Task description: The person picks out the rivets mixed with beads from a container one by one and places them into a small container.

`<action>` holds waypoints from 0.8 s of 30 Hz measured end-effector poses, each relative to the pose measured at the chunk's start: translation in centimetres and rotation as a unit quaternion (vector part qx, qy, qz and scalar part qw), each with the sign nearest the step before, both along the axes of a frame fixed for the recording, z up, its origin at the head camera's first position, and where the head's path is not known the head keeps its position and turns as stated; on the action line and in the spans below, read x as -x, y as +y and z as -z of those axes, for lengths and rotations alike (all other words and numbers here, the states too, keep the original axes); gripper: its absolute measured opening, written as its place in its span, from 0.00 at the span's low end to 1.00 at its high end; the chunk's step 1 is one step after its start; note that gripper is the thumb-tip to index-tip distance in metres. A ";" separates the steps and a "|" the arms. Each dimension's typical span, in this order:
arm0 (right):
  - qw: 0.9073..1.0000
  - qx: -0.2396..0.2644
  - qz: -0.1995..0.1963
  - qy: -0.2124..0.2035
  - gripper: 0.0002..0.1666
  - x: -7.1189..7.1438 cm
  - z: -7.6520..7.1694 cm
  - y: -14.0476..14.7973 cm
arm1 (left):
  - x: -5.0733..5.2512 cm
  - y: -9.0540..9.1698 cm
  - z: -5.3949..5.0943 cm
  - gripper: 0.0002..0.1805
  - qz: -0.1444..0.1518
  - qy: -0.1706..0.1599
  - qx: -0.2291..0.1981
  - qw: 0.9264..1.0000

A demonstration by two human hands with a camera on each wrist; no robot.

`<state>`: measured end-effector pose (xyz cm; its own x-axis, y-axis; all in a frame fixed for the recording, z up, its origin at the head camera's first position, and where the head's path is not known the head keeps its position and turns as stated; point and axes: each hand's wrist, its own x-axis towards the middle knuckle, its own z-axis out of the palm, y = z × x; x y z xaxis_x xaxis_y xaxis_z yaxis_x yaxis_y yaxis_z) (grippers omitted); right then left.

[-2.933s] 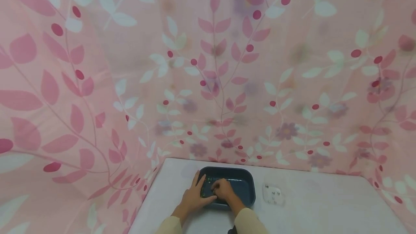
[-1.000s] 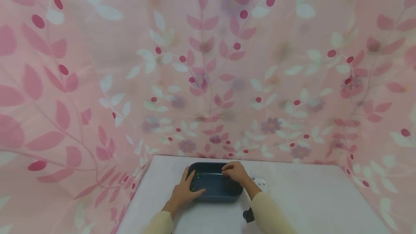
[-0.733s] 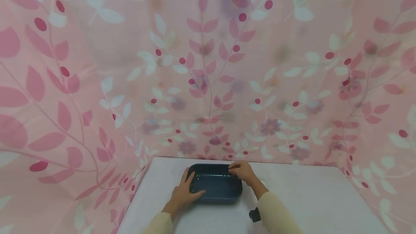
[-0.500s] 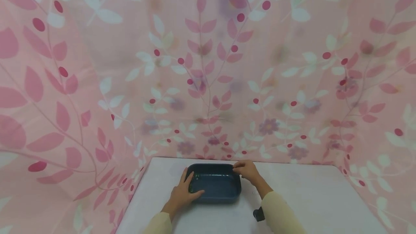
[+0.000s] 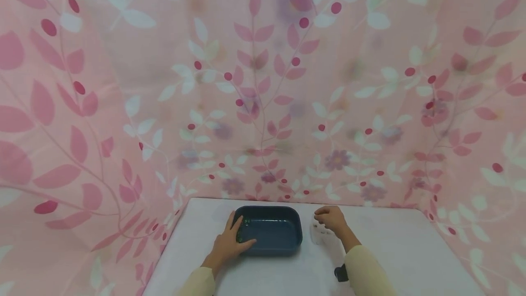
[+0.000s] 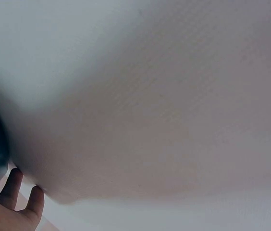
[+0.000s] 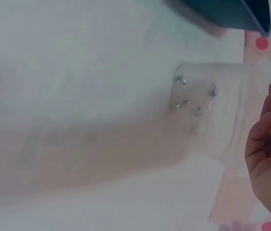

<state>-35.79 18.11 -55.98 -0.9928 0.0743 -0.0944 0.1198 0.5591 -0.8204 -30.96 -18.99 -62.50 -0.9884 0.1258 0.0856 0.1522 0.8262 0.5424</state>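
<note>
A dark blue rectangular dish [image 5: 271, 241] stands on the white table, with small green and shiny bits [image 5: 240, 234] at its left end. My left hand [image 5: 227, 242] rests on the dish's left side, fingers spread and thumb reaching along the front. In the left wrist view, only a few fingers [image 6: 11, 190] show beside the dish. To the dish's right is a clear plastic container [image 7: 227, 108] with several small silvery pieces [image 7: 181, 80] in it. My right hand [image 5: 332, 219] hovers above it, fingertips brought together with the thumb; nothing is visible between them.
The white table [image 5: 390, 241] reaches to a pink leaf-patterned curtain [image 5: 263, 81] at the back and sides. A black device [image 5: 341, 273] sits at my right wrist.
My right hand has moved from inside the dish, over its right rim, to above the clear container. My left hand has stayed on the dish's left side.
</note>
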 end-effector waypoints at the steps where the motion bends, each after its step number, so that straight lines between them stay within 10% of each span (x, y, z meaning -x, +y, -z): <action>1: 1.000 0.001 0.003 -0.002 0.15 0.0 0.1 0.3 | 0.0 -0.1 0.0 0.56 0.000 0.000 -0.001 1.000; 24: 0.999 0.002 0.006 0.036 0.15 -1.3 1.5 4.0 | 0.4 -0.2 0.5 0.54 -0.011 0.003 0.001 1.000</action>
<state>-34.48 22.08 -57.49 -0.9960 0.0860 -0.0239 0.0678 0.5548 -0.8292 -31.33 -19.15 -62.99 -0.9904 0.1034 0.0916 0.1366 0.8306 0.5399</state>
